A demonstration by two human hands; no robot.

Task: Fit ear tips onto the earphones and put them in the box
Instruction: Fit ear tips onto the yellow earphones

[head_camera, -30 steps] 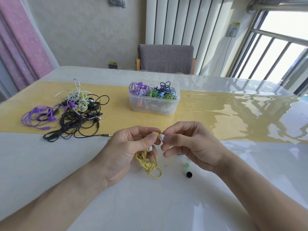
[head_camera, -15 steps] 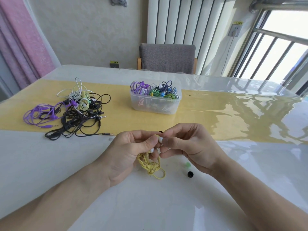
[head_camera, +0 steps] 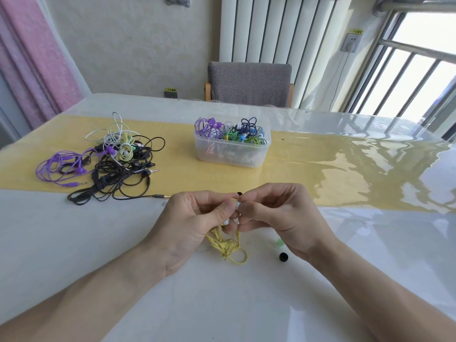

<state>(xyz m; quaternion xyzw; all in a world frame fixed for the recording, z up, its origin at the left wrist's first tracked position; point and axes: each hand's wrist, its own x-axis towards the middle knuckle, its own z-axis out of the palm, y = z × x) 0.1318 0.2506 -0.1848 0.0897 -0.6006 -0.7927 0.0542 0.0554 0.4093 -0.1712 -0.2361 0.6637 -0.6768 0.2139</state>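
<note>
While left hand (head_camera: 197,225) grip pinches yellow earphones (head_camera: 228,245) | right hand (head_camera: 276,215) grip pinches bud between them

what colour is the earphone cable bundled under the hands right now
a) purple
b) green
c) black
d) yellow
d: the coiled yellow cable hangs below the left hand and right hand, which work together on its earbud; the purple and black cables lie off in the loose pile on the table's left side.
</note>
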